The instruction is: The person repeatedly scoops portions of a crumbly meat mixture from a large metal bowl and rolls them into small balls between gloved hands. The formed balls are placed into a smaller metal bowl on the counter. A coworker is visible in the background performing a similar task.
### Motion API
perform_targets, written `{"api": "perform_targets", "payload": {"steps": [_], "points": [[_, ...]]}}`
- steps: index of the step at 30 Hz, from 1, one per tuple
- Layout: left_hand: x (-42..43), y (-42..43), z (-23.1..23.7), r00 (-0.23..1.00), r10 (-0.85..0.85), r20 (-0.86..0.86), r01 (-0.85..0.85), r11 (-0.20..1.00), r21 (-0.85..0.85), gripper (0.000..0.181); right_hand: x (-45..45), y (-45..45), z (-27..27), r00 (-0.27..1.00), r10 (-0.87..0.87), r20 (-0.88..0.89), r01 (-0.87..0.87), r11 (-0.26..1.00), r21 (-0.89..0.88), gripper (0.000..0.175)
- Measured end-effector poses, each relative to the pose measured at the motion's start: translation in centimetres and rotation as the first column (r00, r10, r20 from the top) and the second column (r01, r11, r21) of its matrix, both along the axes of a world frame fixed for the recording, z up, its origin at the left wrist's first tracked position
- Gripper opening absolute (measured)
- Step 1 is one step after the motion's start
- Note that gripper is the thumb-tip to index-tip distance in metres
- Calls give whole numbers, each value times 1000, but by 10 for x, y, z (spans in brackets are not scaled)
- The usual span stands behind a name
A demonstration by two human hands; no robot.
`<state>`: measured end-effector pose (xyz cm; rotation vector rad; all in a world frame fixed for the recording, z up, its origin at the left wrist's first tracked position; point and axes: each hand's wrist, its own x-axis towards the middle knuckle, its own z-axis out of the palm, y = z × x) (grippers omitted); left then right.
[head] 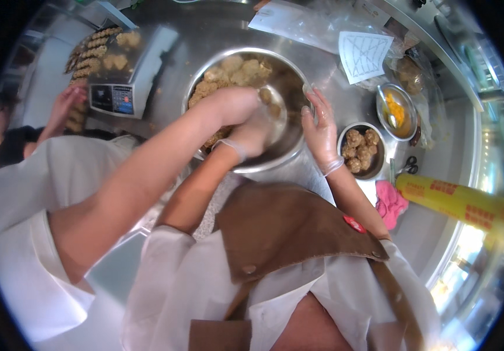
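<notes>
A large steel mixing bowl (298, 151) stands before me, with pale clumps (238, 70) of food and brown minced mixture (206, 90) at its left side. My left hand (254, 134), in a clear glove, is blurred inside the bowl; a co-worker's arm partly covers it, so its grasp is unclear. Beside it lie small round balls (274, 109) in what looks like a shallow pale dish. My right hand (320, 127), also gloved, is at the bowl's right rim with its fingers spread and nothing in them. Right of it, a small steel bowl (382, 164) holds several brown balls (359, 151).
From the left, a co-worker's bare forearm (146, 149) reaches into the bowl. Digital scales (111, 100), twisted pastries (89, 57) and another person's hand (65, 103) are farther left. At right are a bowl with yellow food (394, 109), black-handled scissors (411, 164), a pink cloth (390, 204) and a yellow roll (453, 197).
</notes>
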<state>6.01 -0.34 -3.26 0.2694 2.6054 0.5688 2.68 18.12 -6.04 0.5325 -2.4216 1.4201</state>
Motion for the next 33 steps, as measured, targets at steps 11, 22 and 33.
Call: {"api": "perform_targets", "payload": {"steps": [11,22,33], "points": [[34,0,30,892,310,-328,-106,850,515,61,15,-32,16,243,736,632,317,556,-769,55],[-108,-35,10,868,-30,-495,-185,906,-380,23,-15,-9,11,506,686,523,476,284,-833,40],[-132,-27,-29,798,124,-591,-373,871,-321,18,-14,2,-3,513,824,239,462,-31,-886,40]]}}
